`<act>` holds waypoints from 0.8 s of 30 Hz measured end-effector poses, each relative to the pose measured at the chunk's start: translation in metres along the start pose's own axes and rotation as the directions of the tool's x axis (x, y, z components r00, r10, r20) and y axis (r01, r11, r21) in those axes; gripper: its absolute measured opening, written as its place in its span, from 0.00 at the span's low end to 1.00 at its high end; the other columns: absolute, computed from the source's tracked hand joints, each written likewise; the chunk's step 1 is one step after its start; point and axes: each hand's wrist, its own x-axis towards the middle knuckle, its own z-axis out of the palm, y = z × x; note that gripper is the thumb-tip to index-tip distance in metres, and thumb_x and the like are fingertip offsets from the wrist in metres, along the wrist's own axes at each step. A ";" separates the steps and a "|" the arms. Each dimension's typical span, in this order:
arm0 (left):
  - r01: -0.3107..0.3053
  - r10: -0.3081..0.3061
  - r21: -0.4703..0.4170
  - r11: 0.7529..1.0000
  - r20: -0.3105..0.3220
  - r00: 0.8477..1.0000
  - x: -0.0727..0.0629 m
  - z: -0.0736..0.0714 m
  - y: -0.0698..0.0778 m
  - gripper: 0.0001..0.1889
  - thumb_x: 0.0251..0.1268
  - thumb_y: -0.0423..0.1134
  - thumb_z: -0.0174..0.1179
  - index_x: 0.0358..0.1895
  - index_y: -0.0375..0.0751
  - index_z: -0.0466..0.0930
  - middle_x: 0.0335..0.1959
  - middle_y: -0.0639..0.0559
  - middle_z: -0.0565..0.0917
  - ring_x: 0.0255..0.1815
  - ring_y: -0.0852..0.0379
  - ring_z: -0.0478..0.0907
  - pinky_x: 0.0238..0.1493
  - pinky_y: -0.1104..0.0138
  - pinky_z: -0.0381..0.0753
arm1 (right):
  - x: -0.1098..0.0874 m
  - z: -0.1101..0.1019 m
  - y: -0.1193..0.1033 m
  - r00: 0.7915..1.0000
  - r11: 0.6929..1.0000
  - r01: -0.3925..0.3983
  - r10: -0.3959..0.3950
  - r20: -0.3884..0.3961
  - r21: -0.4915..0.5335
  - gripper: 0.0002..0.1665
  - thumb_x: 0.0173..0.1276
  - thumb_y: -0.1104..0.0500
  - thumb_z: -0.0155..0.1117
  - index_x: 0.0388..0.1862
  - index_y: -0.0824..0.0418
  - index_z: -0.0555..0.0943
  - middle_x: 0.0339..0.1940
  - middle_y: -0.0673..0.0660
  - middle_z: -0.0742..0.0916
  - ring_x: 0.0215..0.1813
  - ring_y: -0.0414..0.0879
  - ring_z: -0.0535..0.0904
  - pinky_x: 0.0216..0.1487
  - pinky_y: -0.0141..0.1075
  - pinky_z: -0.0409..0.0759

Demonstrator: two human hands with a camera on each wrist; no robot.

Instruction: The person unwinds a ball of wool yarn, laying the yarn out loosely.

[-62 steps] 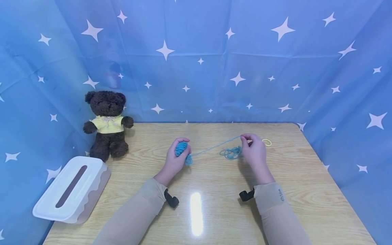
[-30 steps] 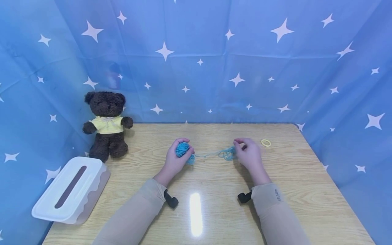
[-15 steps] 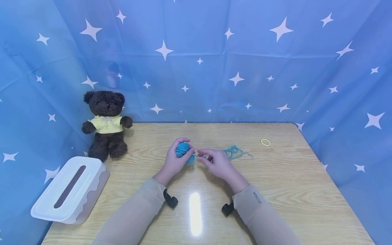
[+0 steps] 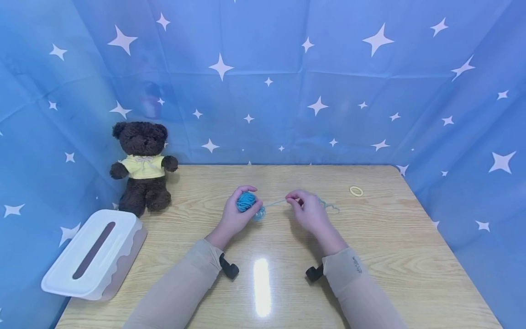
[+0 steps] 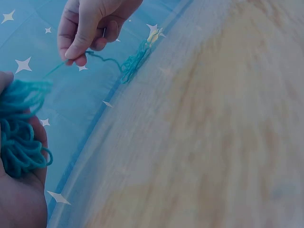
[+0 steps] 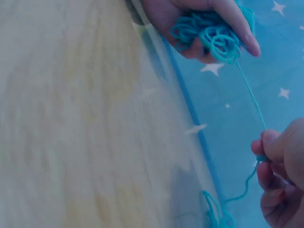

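In the head view my left hand (image 4: 235,214) grips a ball of blue yarn (image 4: 245,201), with several loose loops (image 4: 260,213) hanging out beside the thumb. My right hand (image 4: 309,211) pinches the yarn strand between thumb and fingertips, to the right of the ball. A taut strand (image 6: 250,95) runs between the two hands in the right wrist view. From the right fingertips the strand trails down to a loose tangle of yarn (image 5: 136,61) on the table, seen in the left wrist view. In the head view the right hand mostly hides that tangle; a loose tail (image 4: 332,207) shows.
A pale yellow ring (image 4: 356,191) lies on the wooden table (image 4: 411,237) right of the hands. At the left stand a brown teddy bear (image 4: 144,167) in a yellow top and a white tissue box (image 4: 92,256). A blue star-patterned curtain (image 4: 263,96) surrounds the table's back and sides.
My right hand moved left from the tangle to near the ball, then back right, drawing the strand taut. My left hand kept its grip on the ball, nearly in place.
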 end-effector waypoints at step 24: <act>-0.041 0.043 -0.047 0.998 0.051 0.998 0.000 0.000 0.001 0.20 0.78 0.34 0.69 0.66 0.32 0.77 0.54 0.37 0.91 0.56 0.59 0.89 0.64 0.69 0.85 | 0.002 -0.021 0.011 0.993 0.997 -0.074 0.075 -0.096 0.012 0.10 0.86 0.54 0.64 0.52 0.56 0.89 0.45 0.61 0.91 0.30 0.46 0.78 0.28 0.36 0.77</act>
